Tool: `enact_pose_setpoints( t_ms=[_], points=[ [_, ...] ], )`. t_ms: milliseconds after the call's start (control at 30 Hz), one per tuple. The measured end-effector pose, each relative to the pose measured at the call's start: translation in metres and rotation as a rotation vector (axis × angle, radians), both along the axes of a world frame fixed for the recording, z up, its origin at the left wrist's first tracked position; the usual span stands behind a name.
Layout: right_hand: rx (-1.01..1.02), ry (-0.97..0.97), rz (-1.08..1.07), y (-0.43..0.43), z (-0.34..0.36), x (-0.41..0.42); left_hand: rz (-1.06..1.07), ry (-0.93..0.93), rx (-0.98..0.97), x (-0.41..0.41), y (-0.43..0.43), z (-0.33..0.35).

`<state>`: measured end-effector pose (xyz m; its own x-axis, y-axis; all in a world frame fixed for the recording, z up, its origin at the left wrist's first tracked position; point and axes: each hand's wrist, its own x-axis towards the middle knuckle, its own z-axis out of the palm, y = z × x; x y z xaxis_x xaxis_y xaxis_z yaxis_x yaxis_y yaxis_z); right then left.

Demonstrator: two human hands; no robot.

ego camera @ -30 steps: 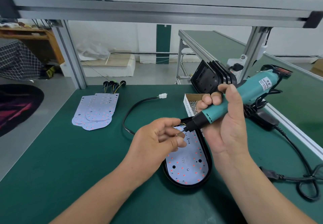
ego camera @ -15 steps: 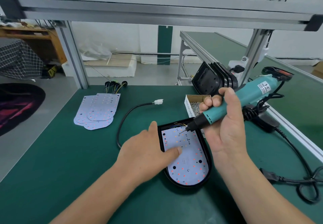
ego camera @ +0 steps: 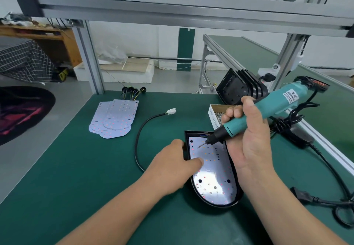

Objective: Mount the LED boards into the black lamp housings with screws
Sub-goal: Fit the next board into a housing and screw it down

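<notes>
Green matting covered the counter (ego camera: pixel 76 168) under an aluminium frame (ego camera: pixel 90 57), and near its front edge lay the black lamp housing (ego camera: pixel 220 205), open side up, rounded end toward the person. An LED board (ego camera: pixel 214 175) sat inside it, its white face dotted with small red parts. The left hand (ego camera: pixel 172 170) rested at the housing's left wall with a loose, flat grip: the thumb lay straight on the board and the other fingers reached along the housing's left edge, curled round nothing. The right hand (ego camera: pixel 247 139) had a full grip on the teal electric screwdriver (ego camera: pixel 268 114), fingers wrapped round its barrel, the tool tilted down to the left so that its bit tip met the board near the far left corner. Just beyond the housing stood a small cardboard box of screws (ego camera: pixel 214 116), and behind that a row of more black housings (ego camera: pixel 241 86) leaned on edge. A black cable (ego camera: pixel 139 135) curved out past the left hand and ended in a white connector (ego camera: pixel 171 111). Farther left lay a loose stack of spare LED boards (ego camera: pixel 115 118), with a bundle of wires (ego camera: pixel 134 91) at the counter's far edge. To the right, a black power adapter (ego camera: pixel 298 135) and its power cord (ego camera: pixel 325 160) trailed toward the near corner.
</notes>
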<state>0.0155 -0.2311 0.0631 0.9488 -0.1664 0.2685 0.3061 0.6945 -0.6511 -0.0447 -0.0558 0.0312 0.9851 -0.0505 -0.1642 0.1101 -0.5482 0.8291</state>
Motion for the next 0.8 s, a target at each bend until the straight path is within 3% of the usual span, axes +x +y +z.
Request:
enact_pose_setpoints(
  t_ms=[800],
  points=[
    [-0.113, -0.036, -0.001, 0.012, 0.000, -0.003, -0.022, 0.064, -0.043, 0.003, -0.006, -0.004]
  ],
)
